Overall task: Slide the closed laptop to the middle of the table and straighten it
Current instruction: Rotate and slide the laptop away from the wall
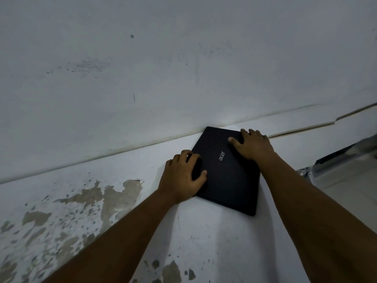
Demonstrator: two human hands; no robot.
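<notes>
Dim bluish light, soft shadows, wide-angle edge distortion

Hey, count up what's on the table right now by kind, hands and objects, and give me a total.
Laptops: 1, the closed black laptop, lying skewed with a corner against the wall.
Hands: 2, the left hand on its left edge and the right hand on its far right corner.
Total: 3, all on the white table.
</notes>
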